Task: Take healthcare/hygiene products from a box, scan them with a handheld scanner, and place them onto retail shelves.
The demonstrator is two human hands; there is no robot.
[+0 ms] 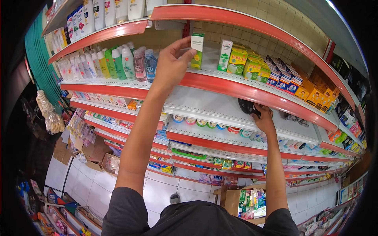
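My left hand (174, 60) has its thumb and fingers on a slim green-and-white carton (197, 54), which stands upright at the front of an upper shelf. Lower down, my right hand (263, 118) grips a dark black object (246, 106) on the shelf below; its kind is unclear, as the shelf lip and my fingers partly cover it. To the right of the carton, a white box with a green leaf print (225, 56) stands beside yellow-green balm boxes (237, 60). Bottles with blue and pink liquid (150, 66) are left of my left wrist.
Red-edged shelf lips (251, 88) project in tiers. Blue-and-white boxes (285, 78) and orange boxes (314, 93) line the right. A checkered cloth (296, 119) lies on the lower shelf. An open cardboard box (231, 203) of packages sits below my right arm.
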